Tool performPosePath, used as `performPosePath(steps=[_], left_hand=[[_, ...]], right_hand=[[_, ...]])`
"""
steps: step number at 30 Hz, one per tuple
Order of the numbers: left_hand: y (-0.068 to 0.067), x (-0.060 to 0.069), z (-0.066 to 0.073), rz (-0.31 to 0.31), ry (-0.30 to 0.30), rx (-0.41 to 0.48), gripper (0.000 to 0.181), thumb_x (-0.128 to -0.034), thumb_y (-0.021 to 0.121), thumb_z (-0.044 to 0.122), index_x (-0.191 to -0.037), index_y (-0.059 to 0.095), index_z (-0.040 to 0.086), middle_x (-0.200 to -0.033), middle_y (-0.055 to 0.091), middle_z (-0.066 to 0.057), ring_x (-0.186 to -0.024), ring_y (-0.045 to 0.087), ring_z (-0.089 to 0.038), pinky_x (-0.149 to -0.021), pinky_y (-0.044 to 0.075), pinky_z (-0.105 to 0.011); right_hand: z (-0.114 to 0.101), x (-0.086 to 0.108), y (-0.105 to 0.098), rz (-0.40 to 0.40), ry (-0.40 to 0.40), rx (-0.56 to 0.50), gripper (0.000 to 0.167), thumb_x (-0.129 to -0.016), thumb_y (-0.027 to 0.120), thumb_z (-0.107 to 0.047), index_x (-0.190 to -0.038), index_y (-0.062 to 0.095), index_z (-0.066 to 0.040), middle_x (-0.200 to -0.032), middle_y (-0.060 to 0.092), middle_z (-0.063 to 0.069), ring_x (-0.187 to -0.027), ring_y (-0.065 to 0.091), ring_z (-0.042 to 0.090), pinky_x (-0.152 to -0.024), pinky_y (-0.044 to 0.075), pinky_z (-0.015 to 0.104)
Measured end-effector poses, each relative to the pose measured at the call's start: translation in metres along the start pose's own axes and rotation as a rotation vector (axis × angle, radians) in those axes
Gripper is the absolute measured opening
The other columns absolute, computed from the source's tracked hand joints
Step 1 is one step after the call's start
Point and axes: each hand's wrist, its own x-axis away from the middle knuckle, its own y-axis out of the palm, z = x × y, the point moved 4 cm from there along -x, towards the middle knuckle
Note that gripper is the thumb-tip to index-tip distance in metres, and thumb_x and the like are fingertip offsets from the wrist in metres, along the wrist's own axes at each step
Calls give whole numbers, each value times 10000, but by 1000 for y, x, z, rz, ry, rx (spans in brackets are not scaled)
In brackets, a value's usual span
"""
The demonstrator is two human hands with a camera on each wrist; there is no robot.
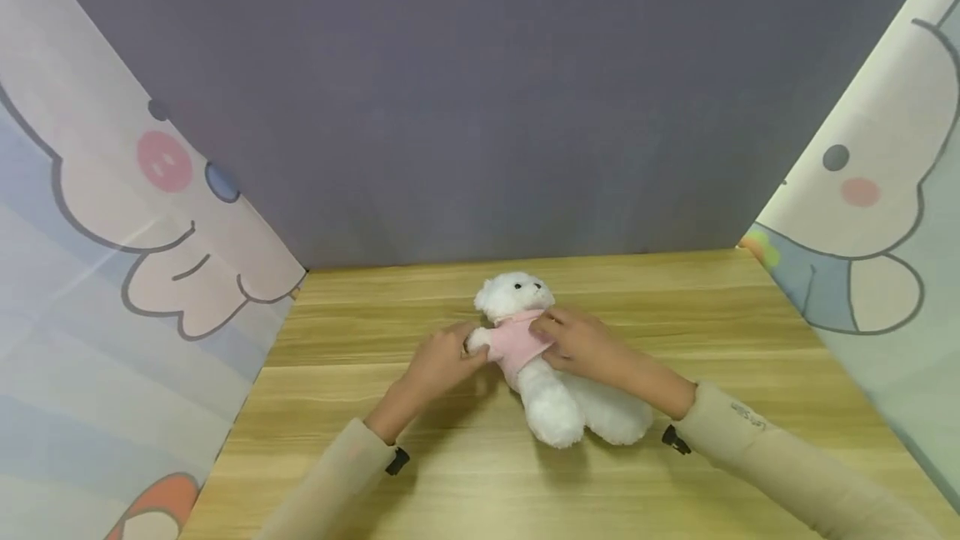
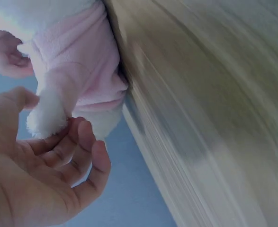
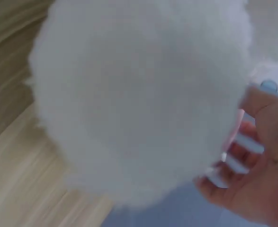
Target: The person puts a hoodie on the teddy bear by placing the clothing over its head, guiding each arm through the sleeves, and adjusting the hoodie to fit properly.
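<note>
A white plush teddy bear (image 1: 551,402) in a pink shirt (image 1: 516,342) lies on its back on the wooden table, its head toward the back and its legs toward the front. My left hand (image 1: 447,361) holds the bear's arm at the white paw; in the left wrist view that paw (image 2: 48,116) sits between thumb and curled fingers. At the shirt's other side, my right hand (image 1: 581,342) grips the bear around its other sleeve, whose paw is hidden by the hand. A fluffy white foot (image 3: 139,104) fills much of the right wrist view, covering some fingertips.
The wood-grain table (image 1: 345,432) runs back to a dark grey panel (image 1: 510,107). Cartoon-printed walls (image 1: 90,290) stand at the left and right. Black buckles (image 1: 397,462) hang near both sleeve cuffs.
</note>
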Motion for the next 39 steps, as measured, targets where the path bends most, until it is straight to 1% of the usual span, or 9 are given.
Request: performPosePath(steps=[4,7,12,19,22,26,30,34,39], left_hand=[[1,0,5,7,46,-97,206,-923,651,322,-831,581,151,-723,522,43,-589,463,-111,-501,416,-267],[-1,-2,5,51,79,-196,220,-916,646,234,-762,514,148,-696,508,6,-552,442,-133,-454,398,-279],[-3,-1,-5,86,56,-292,200,-941,637,199,-782,528,145,-712,537,-9,-514,414,-137,-410,347,-274],[-5,3,-3,34,19,-201,201,-955,595,291,-949,646,96,-817,626,-38,-541,460,-161,-429,384,-305],[-6,3,3,-3,-7,-153,268,-950,601,344,-1017,654,90,-895,647,-47,-591,498,-166,-465,423,-316],[-6,2,10,-42,-23,-135,367,-963,611,419,-1090,651,78,-937,649,-63,-612,528,-172,-473,441,-313],[-4,2,10,-50,-50,-151,325,-970,613,418,-1015,633,97,-874,618,-36,-601,515,-171,-462,417,-312],[-1,3,7,-40,-69,-152,293,-969,617,396,-957,604,103,-825,595,-29,-583,502,-173,-450,403,-319],[-3,4,5,2,-75,-157,351,-970,633,389,-1101,623,64,-1007,659,-107,-670,602,-255,-499,493,-389]], right_hand=[[10,6,-1,-46,124,36,247,-861,751,-11,-1084,668,-74,-1022,639,38,-919,653,203,-782,572,324],[9,8,2,-68,106,63,226,-862,738,9,-1053,699,-106,-1006,663,20,-900,656,186,-762,568,312],[5,14,10,-82,62,117,203,-862,766,-19,-1025,715,-129,-1019,704,15,-887,664,180,-706,560,280],[-4,11,12,-3,62,114,132,-904,704,-108,-1019,643,-130,-940,616,-10,-801,579,145,-674,524,305],[-11,5,12,35,11,144,141,-943,709,-192,-1068,664,-147,-993,623,-11,-909,620,178,-769,556,349],[-19,-5,12,55,-95,193,157,-929,741,-174,-1077,690,-156,-1009,646,-19,-986,640,192,-917,547,378],[-24,-12,12,33,-154,181,131,-916,756,-148,-1034,703,-133,-981,673,-18,-945,647,173,-983,524,389],[-25,-17,9,-25,-134,94,58,-956,711,-147,-1013,700,-140,-990,648,-14,-943,609,169,-909,528,337],[-25,-18,9,-63,-124,30,49,-982,685,-158,-1022,699,-132,-1002,626,-8,-939,562,167,-847,509,296]])
